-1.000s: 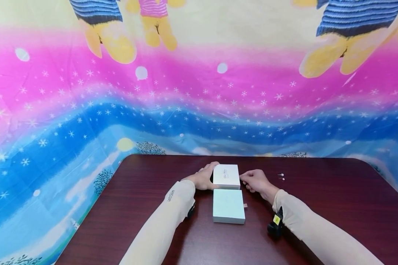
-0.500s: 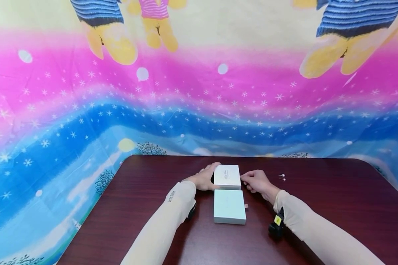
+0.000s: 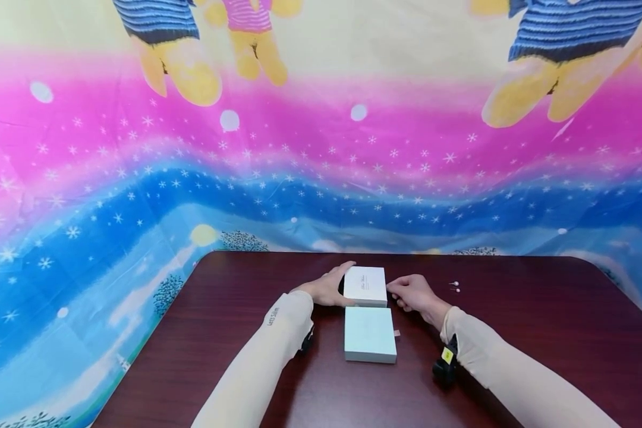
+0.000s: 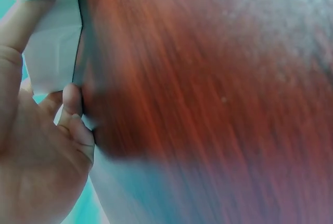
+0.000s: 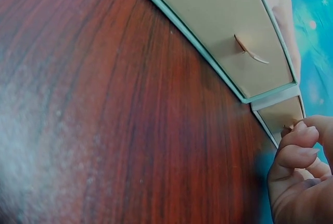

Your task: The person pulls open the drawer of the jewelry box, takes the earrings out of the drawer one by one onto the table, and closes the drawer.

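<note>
A white drawer-style box [image 3: 365, 285] with dark lettering on top lies flat on the table. My left hand [image 3: 327, 290] grips it from the left, thumb on the near side and fingers round the far side. On the right, my right hand [image 3: 416, 295] pinches at the drawer front, at the small ribbon pull tab, which the fingertips mostly hide. Its tan drawer face [image 5: 278, 114] sits level within the sleeve in the right wrist view. Just nearer me lies a mint-green drawer box [image 3: 370, 334], untouched, its pinkish ribbon tab [image 5: 252, 54] sticking out to the right.
Two small pearl-headed stud earrings [image 3: 455, 283] lie on the dark red-brown table [image 3: 540, 333], right of my right hand. A colourful printed cloth [image 3: 321, 148] hangs behind the table's far edge.
</note>
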Tool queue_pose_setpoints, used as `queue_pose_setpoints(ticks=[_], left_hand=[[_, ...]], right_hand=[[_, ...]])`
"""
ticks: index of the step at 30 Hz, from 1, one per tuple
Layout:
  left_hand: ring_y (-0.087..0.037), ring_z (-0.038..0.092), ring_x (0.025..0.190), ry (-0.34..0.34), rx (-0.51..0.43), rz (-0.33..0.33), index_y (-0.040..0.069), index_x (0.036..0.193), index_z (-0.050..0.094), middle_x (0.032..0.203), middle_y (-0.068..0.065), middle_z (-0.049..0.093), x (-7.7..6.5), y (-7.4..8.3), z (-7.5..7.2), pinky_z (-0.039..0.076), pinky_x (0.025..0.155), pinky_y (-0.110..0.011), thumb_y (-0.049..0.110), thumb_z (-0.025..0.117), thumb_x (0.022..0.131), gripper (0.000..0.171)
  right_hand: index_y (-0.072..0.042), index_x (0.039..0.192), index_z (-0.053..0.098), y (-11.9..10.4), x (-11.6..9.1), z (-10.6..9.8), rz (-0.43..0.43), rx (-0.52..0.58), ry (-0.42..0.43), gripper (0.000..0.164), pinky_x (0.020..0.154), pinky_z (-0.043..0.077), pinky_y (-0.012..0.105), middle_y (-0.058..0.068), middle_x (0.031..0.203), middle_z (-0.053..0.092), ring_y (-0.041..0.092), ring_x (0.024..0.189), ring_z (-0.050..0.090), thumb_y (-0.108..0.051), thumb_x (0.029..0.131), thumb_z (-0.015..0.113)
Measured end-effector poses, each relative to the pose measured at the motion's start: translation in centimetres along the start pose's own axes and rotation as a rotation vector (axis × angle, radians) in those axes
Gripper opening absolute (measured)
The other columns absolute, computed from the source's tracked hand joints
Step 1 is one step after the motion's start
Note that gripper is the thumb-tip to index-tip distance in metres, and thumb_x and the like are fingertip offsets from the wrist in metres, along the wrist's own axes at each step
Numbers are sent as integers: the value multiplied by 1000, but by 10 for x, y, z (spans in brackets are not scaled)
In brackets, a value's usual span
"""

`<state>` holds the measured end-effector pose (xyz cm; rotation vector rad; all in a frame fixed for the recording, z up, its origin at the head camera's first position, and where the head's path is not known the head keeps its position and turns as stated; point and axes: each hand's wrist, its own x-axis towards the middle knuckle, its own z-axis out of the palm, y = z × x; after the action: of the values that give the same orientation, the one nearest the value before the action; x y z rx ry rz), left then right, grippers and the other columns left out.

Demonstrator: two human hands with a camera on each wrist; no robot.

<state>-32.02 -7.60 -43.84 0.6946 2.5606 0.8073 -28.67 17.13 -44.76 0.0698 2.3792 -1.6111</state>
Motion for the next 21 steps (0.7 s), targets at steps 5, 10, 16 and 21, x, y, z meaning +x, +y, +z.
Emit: queue_pose_setpoints(ticks=[5,10,16,21], left_hand=[[-30,20,156,-9,-47,-11,20,164,8,170,-8,15,-2,2,-2,27,121,-55,38,78,87,105],[-29,19,157,-11,-61,-16,19,164,8,170,-8,15,-4,4,-2,25,122,-55,39,77,87,106],[-29,20,156,-12,-71,-18,18,164,8,170,-9,15,-4,5,-2,25,121,-54,41,77,87,106],[-28,19,156,-15,-68,-22,18,164,9,170,-8,16,-3,4,-3,25,122,-52,42,78,86,107]], right_hand=[[5,122,67,-1,0,0,-3,-3,2,31,56,40,26,0,74,53,12,61,47,-16,104,54],[6,121,67,-2,0,0,-2,2,8,30,56,40,26,0,73,53,12,60,46,-16,103,55],[7,119,66,-1,0,1,-1,17,22,29,54,40,25,0,73,53,10,59,46,-15,102,56],[5,120,67,-1,1,0,3,21,22,29,55,40,25,0,73,53,11,59,46,-16,103,55]])
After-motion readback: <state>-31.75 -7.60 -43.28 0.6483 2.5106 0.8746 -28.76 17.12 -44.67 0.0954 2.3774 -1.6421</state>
